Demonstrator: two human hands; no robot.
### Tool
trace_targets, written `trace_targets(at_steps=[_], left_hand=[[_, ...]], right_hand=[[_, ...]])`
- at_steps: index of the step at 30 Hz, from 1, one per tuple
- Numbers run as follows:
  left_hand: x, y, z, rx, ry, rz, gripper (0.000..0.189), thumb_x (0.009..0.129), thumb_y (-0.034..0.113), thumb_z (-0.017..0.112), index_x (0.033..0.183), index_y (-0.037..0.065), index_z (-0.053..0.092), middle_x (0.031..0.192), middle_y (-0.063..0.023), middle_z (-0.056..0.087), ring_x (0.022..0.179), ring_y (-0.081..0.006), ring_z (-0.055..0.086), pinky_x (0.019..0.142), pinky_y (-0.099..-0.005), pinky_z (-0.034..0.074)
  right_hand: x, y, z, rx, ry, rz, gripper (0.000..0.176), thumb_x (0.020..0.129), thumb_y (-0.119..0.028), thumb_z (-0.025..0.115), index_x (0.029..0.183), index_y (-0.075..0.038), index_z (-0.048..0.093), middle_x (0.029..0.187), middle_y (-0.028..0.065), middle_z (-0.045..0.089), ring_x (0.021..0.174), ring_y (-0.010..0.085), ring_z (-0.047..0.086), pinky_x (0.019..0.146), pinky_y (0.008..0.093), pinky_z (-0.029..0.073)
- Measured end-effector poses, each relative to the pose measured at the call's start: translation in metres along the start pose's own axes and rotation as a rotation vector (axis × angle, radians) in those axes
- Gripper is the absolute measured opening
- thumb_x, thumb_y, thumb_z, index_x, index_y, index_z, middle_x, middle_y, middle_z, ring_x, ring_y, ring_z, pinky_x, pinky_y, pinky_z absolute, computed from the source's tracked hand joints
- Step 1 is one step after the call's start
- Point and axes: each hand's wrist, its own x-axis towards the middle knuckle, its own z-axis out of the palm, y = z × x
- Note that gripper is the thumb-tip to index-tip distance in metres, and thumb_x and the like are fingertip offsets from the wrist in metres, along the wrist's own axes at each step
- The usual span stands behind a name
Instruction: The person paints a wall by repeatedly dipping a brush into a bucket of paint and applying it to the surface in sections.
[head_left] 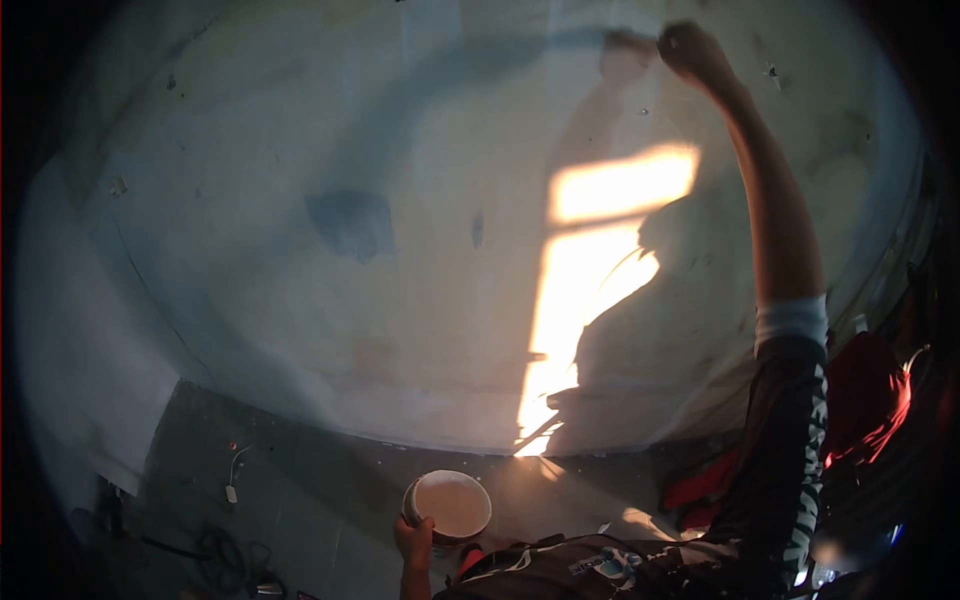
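Observation:
My left hand (413,540) grips the near left rim of a round bowl (409,498), held low in front of my body. Inside the bowl is a smooth pale pinkish-beige filling (453,503). High on the right, my right hand (686,48) is raised to the pale wall (450,300) with its fingers curled closed. Whatever it holds, if anything, is hidden by the fingers and the dim light. A shadow of the hand and arm falls on the wall just left of it.
Bright window light (590,270) lies on the wall. Darker patches (355,225) and a thin crack mark its surface. On the grey floor (300,480) are a white cable end (232,493) and dark coiled cords (225,555). Red cloth (865,400) sits at the right.

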Motion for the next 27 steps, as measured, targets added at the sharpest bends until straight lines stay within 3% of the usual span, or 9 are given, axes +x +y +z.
trace_targets(at_steps=[6, 8, 10, 18, 21, 23, 24, 25, 27], left_hand=[[-0.041, -0.018, 0.048, -0.110, 0.091, -0.006, 0.036, 0.063, 0.009, 0.065, 0.095, -0.006, 0.058, 0.089, -0.0119, 0.062, 0.078, -0.0234, 0.060, 0.071, -0.0354, 0.049], [-0.059, -0.024, 0.052, -0.064, 0.111, -0.032, 0.037, 0.063, 0.010, 0.065, 0.095, -0.006, 0.058, 0.088, -0.0114, 0.061, 0.077, -0.0234, 0.060, 0.070, -0.0351, 0.049], [-0.078, -0.021, 0.057, -0.024, 0.128, -0.067, 0.037, 0.063, 0.011, 0.065, 0.095, -0.005, 0.058, 0.088, -0.0110, 0.060, 0.077, -0.0234, 0.060, 0.070, -0.0347, 0.048], [-0.111, -0.011, 0.064, -0.057, 0.060, -0.080, 0.042, 0.062, 0.011, 0.065, 0.101, -0.006, 0.060, 0.097, -0.0156, 0.065, 0.089, -0.0258, 0.063, 0.080, -0.0361, 0.049], [-0.110, -0.014, 0.074, -0.065, 0.107, -0.049, 0.041, 0.063, 0.011, 0.065, 0.100, -0.006, 0.060, 0.097, -0.0159, 0.065, 0.088, -0.0264, 0.063, 0.081, -0.0365, 0.049], [-0.105, -0.027, 0.080, -0.099, 0.123, -0.024, 0.041, 0.063, 0.012, 0.065, 0.100, -0.006, 0.060, 0.096, -0.0159, 0.065, 0.088, -0.0264, 0.063, 0.081, -0.0367, 0.048], [-0.103, -0.030, 0.084, -0.137, 0.140, -0.005, 0.041, 0.062, 0.012, 0.065, 0.099, -0.006, 0.060, 0.095, -0.0159, 0.065, 0.087, -0.0264, 0.063, 0.082, -0.0369, 0.048], [-0.104, -0.028, 0.087, -0.138, 0.139, -0.004, 0.041, 0.062, 0.012, 0.065, 0.099, -0.006, 0.060, 0.095, -0.0159, 0.065, 0.087, -0.0264, 0.063, 0.082, -0.0369, 0.048], [-0.109, -0.016, 0.091, -0.085, 0.175, 0.015, 0.042, 0.063, 0.014, 0.066, 0.099, -0.007, 0.059, 0.094, -0.0162, 0.063, 0.087, -0.0264, 0.062, 0.082, -0.0373, 0.048]], right_hand=[[0.004, -0.036, -0.057, 0.298, 0.207, 0.328, 0.029, 0.088, -0.017, 0.060, 0.106, 0.004, 0.064, 0.107, 0.0249, 0.066, 0.094, 0.0353, 0.066, 0.078, 0.0431, 0.053], [-0.008, -0.031, -0.001, 0.270, 0.167, 0.176, 0.022, 0.085, -0.017, 0.049, 0.088, -0.002, 0.065, 0.082, 0.0230, 0.067, 0.079, 0.0392, 0.067, 0.070, 0.0497, 0.052], [-0.099, -0.081, 0.017, 0.257, 0.113, 0.134, 0.021, 0.085, -0.015, 0.048, 0.095, -0.005, 0.063, 0.087, 0.0220, 0.068, 0.081, 0.0382, 0.068, 0.072, 0.0511, 0.054], [-0.256, -0.110, 0.078, 0.449, -0.757, -0.039, 0.025, 0.081, -0.018, 0.065, 0.092, 0.004, 0.066, 0.097, 0.0249, 0.067, 0.096, 0.0351, 0.065, 0.076, 0.0432, 0.054], [-0.206, -0.060, 0.069, 0.316, -0.445, -0.075, 0.021, 0.080, -0.016, 0.062, 0.079, 0.003, 0.069, 0.078, 0.0230, 0.068, 0.072, 0.0386, 0.068, 0.070, 0.0439, 0.055], [-0.139, -0.017, 0.043, 0.231, -0.348, -0.102, 0.073, 0.069, -0.062, 0.074, 0.086, 0.008, 0.067, 0.089, 0.0263, 0.067, 0.083, 0.0401, 0.068, 0.074, 0.0452, 0.054], [-0.115, -0.007, 0.003, 0.201, -0.337, -0.129, 0.074, 0.068, -0.065, 0.072, 0.086, 0.007, 0.067, 0.089, 0.0271, 0.067, 0.084, 0.0409, 0.067, 0.076, 0.0446, 0.054], [-0.103, -0.004, -0.040, 0.047, -0.314, -0.201, 0.053, 0.080, -0.049, 0.066, 0.090, 0.004, 0.066, 0.088, 0.0267, 0.067, 0.083, 0.0426, 0.066, 0.076, 0.0470, 0.054], [-0.098, -0.014, -0.099, 0.462, -0.150, 0.423, 0.033, 0.089, -0.019, 0.062, 0.113, 0.004, 0.062, 0.115, 0.0234, 0.064, 0.105, 0.0360, 0.063, 0.085, 0.0464, 0.051]])
